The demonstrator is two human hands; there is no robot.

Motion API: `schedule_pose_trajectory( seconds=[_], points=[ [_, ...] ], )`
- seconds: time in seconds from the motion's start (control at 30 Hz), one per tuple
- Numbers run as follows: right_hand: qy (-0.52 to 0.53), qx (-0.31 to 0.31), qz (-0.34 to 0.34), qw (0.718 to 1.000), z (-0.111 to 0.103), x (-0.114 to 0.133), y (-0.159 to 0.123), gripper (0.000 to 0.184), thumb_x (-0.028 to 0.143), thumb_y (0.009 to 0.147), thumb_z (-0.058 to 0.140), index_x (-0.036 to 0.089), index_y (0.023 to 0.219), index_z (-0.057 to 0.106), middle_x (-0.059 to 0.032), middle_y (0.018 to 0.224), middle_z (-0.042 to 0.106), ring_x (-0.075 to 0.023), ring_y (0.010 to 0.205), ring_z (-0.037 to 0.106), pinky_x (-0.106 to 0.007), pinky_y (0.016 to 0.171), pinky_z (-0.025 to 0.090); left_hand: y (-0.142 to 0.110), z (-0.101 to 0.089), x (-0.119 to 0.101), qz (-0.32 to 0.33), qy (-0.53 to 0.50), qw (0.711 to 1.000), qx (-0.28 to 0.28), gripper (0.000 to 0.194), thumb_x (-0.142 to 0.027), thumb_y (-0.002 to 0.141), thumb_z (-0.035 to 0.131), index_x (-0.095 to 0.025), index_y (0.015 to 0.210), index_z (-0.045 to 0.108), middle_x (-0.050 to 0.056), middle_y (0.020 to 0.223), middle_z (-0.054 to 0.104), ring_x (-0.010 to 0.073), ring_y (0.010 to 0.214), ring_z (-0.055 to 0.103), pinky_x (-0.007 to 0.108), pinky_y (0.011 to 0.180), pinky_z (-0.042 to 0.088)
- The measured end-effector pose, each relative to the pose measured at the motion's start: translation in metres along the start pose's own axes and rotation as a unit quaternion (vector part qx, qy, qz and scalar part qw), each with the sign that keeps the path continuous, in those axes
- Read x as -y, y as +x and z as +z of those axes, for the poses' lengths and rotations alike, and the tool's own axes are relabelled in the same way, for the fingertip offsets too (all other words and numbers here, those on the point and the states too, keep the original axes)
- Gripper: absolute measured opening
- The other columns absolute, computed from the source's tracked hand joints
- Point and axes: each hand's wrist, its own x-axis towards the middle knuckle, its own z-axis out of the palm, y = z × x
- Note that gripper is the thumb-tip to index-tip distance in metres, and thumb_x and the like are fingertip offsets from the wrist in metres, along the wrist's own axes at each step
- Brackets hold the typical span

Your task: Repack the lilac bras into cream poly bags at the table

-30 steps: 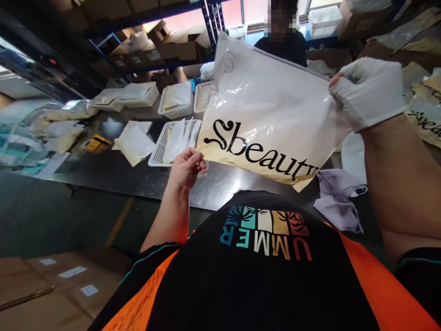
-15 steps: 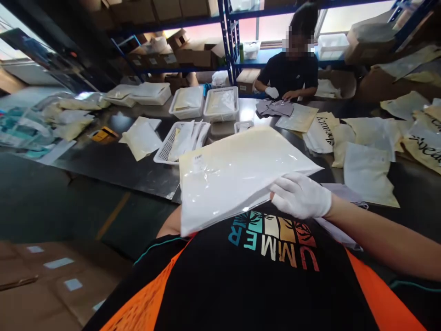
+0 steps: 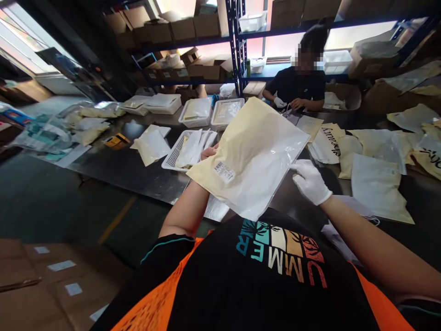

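A flat plastic packaging bag (image 3: 251,156), cream on one side and white on the other, hangs tilted above the table's near edge. Its barcode label (image 3: 224,171) faces me at the lower left. My left hand (image 3: 209,151), bare, grips the bag's left edge; most of its fingers are hidden behind it. In a white glove, my right hand (image 3: 312,181) is closed at the bag's right edge, fingertips against the clear film. Behind the bag stands a white basket (image 3: 168,158) with similar bags upright in it.
A co-worker (image 3: 296,87) sits across the dark table (image 3: 138,177), handling grey fabric. Several cream bags (image 3: 377,186) lie at right. White trays (image 3: 195,120) and a yellow box (image 3: 117,141) are on the left half. Cardboard cartons (image 3: 51,285) stand at lower left.
The bag has turned from lying sideways to a steeper slant, and its label now faces me more squarely. My left hand has come into view at its left edge. The camera view has tilted up.
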Motion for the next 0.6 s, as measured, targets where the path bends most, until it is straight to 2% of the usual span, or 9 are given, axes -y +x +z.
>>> schedule_pose_trajectory(
  seconds=[0.03, 0.1, 0.17, 0.2, 0.3, 0.4, 0.5, 0.6],
  points=[
    [0.102, -0.007, 0.052, 0.993, 0.005, 0.001, 0.006, 0.028, 0.036, 0.092, 0.057, 0.02, 0.104, 0.076, -0.0114, 0.106, 0.077, -0.0267, 0.097, 0.067, -0.043, 0.087, 0.058, 0.003, 0.001, 0.0, 0.029, -0.015, 0.999, 0.012, 0.039, -0.033, 0.084, 0.068, -0.017, 0.119, 0.074, 0.005, 0.09, 0.08, 0.0283, 0.091, 0.08, 0.045, 0.091, 0.065],
    [0.288, -0.01, 0.158, 0.945, 0.014, 0.006, 0.019, 0.036, 0.053, 0.091, 0.061, 0.021, 0.099, 0.073, -0.0081, 0.095, 0.074, -0.0215, 0.081, 0.064, -0.036, 0.071, 0.056, 0.007, 0.007, 0.0, 0.064, -0.039, 0.996, 0.043, 0.053, -0.026, 0.074, 0.071, -0.018, 0.126, 0.073, 0.006, 0.106, 0.082, 0.0299, 0.106, 0.079, 0.044, 0.101, 0.062],
    [0.388, -0.031, 0.243, 0.888, 0.021, 0.011, 0.033, 0.042, 0.063, 0.082, 0.072, 0.022, 0.087, 0.067, -0.0035, 0.081, 0.067, -0.0174, 0.069, 0.056, -0.03, 0.059, 0.05, 0.005, 0.013, 0.002, 0.082, -0.026, 0.994, 0.069, 0.064, -0.024, 0.067, 0.075, -0.021, 0.131, 0.072, 0.006, 0.12, 0.082, 0.0329, 0.12, 0.076, 0.045, 0.108, 0.06],
    [0.399, -0.047, 0.27, 0.875, 0.023, 0.013, 0.038, 0.043, 0.063, 0.077, 0.078, 0.023, 0.08, 0.063, -0.0012, 0.074, 0.061, -0.0159, 0.065, 0.053, -0.029, 0.056, 0.048, 0.003, 0.016, 0.005, 0.083, -0.015, 0.993, 0.081, 0.07, -0.023, 0.064, 0.078, -0.022, 0.134, 0.071, 0.007, 0.124, 0.082, 0.0343, 0.125, 0.075, 0.046, 0.11, 0.058],
    [0.343, -0.101, 0.293, 0.887, 0.022, 0.012, 0.048, 0.04, 0.054, 0.07, 0.085, 0.022, 0.072, 0.061, 0.0023, 0.066, 0.053, -0.0136, 0.064, 0.046, -0.027, 0.058, 0.043, -0.008, 0.02, 0.015, 0.07, 0.013, 0.992, 0.107, 0.082, -0.023, 0.06, 0.09, -0.024, 0.14, 0.069, 0.008, 0.125, 0.082, 0.0353, 0.128, 0.073, 0.045, 0.109, 0.058],
    [0.296, -0.158, 0.288, 0.897, 0.01, 0.007, 0.051, 0.031, 0.048, 0.072, 0.079, 0.02, 0.078, 0.067, 0.0004, 0.075, 0.061, -0.0138, 0.074, 0.048, -0.028, 0.066, 0.042, -0.02, 0.023, 0.023, 0.058, 0.024, 0.99, 0.129, 0.079, -0.028, 0.058, 0.099, -0.024, 0.133, 0.072, 0.007, 0.111, 0.083, 0.0298, 0.112, 0.079, 0.038, 0.097, 0.06],
    [0.25, -0.167, 0.294, 0.907, -0.006, 0.002, 0.053, 0.027, 0.043, 0.076, 0.075, 0.019, 0.077, 0.065, 0.0013, 0.071, 0.059, -0.0123, 0.071, 0.044, -0.028, 0.065, 0.037, -0.031, 0.032, 0.022, 0.064, 0.031, 0.988, 0.139, 0.069, -0.033, 0.061, 0.102, -0.021, 0.123, 0.074, 0.007, 0.104, 0.083, 0.0247, 0.1, 0.08, 0.032, 0.089, 0.061],
    [0.207, -0.167, 0.281, 0.922, -0.021, 0.004, 0.057, 0.023, 0.038, 0.082, 0.074, 0.019, 0.074, 0.063, 0.0029, 0.065, 0.054, -0.0109, 0.065, 0.041, -0.027, 0.061, 0.032, -0.041, 0.045, 0.015, 0.066, 0.052, 0.99, 0.116, 0.064, -0.038, 0.063, 0.103, -0.019, 0.117, 0.074, 0.006, 0.099, 0.083, 0.0214, 0.092, 0.079, 0.029, 0.082, 0.061]
  ],
)
